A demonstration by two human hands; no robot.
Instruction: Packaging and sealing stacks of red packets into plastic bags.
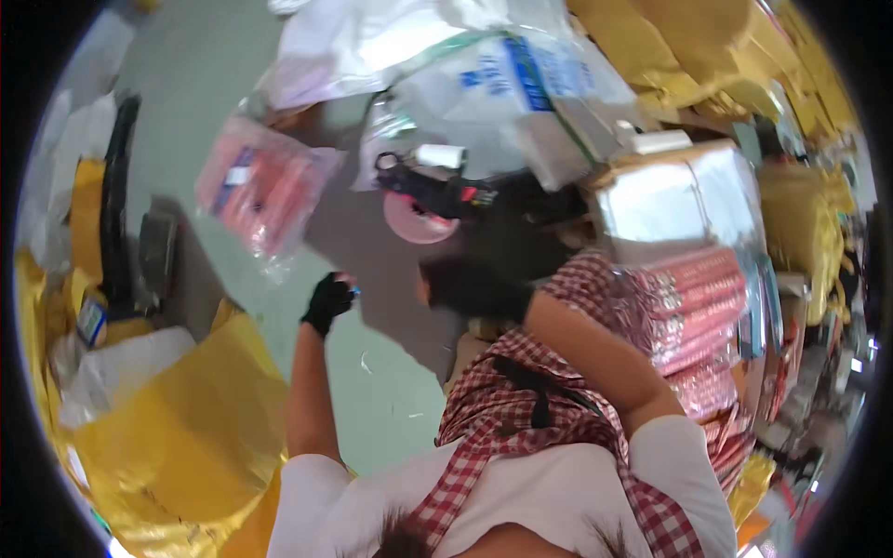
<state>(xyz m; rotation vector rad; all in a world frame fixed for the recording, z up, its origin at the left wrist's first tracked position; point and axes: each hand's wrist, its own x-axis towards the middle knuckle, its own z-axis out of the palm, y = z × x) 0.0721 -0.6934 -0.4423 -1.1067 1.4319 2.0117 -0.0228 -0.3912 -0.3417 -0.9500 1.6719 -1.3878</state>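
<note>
My left hand (330,299), in a black glove, is over the pale green floor (381,391) with its fingers curled in. A small pinkish and blue spot shows at the fingertips, too small to name. Blurred by motion, my right hand (476,290) in its black glove is in front of my checked apron (521,381); its fingers cannot be made out. Beyond the hands lies a black tape dispenser (419,186) with a pink tape roll (420,219). Ahead of my left hand rests a clear plastic bag of pink packets (265,186).
Stacked pink packets in clear plastic (693,302) stand close on my right, beside a white-topped carton (684,200). A large yellow sack (186,418) bulges at the near left. White plastic sacks (484,84) lie at the far side, brown wrapping (688,46) at the far right.
</note>
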